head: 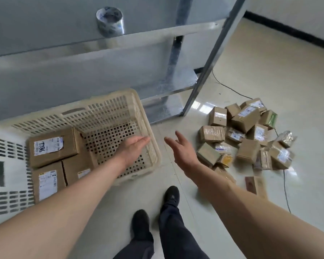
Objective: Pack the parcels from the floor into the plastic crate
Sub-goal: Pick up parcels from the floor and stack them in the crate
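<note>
Cardboard parcels (pixel 249 133) heaped, lower ones half hidden; crate (pixel 120 101) cropped left.

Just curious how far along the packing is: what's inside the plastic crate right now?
Three cardboard parcels sit at the left end of the plastic crate. The rest shows bare perforated floor. The left hand reaches over it, covering part of that floor.

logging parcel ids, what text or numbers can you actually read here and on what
"T786", handwritten on the white label of the top parcel in the crate.
Printed labels on the two lower parcels in the crate: too blurred to read.
Labels on the floor pile: too small to read.
Print on the tape roll: unreadable.
</note>
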`<state>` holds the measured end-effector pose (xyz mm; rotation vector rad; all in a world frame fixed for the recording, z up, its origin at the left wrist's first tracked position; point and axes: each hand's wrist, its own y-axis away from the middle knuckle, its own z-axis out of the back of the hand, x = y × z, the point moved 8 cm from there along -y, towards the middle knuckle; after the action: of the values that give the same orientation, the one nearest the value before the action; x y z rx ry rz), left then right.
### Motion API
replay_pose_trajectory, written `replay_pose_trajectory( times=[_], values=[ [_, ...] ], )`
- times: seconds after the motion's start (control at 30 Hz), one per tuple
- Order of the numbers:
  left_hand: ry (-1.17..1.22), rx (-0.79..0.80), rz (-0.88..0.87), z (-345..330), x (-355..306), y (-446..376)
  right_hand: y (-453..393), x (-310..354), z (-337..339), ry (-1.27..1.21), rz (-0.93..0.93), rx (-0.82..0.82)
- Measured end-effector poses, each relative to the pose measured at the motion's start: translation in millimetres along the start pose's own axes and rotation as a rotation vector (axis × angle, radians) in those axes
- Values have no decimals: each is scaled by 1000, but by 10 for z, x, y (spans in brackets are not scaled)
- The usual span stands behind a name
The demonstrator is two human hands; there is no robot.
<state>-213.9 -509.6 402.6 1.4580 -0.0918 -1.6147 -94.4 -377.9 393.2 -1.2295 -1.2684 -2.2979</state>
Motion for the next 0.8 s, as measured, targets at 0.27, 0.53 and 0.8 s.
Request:
replay_pose_trajectory(
  times=[0.27,0.53,0.8],
  values=[
    [-87,108,-38,-1054,-360,59,291,-661,1168,-85,-61,-204],
    [-137,126,-45,-2200,-917,109,460,-1234,2352,-185,-83,-261],
    [-160,159,-60,-3513,-1582,172,532,-1709,3667,-248,-116,-343]
  ],
)
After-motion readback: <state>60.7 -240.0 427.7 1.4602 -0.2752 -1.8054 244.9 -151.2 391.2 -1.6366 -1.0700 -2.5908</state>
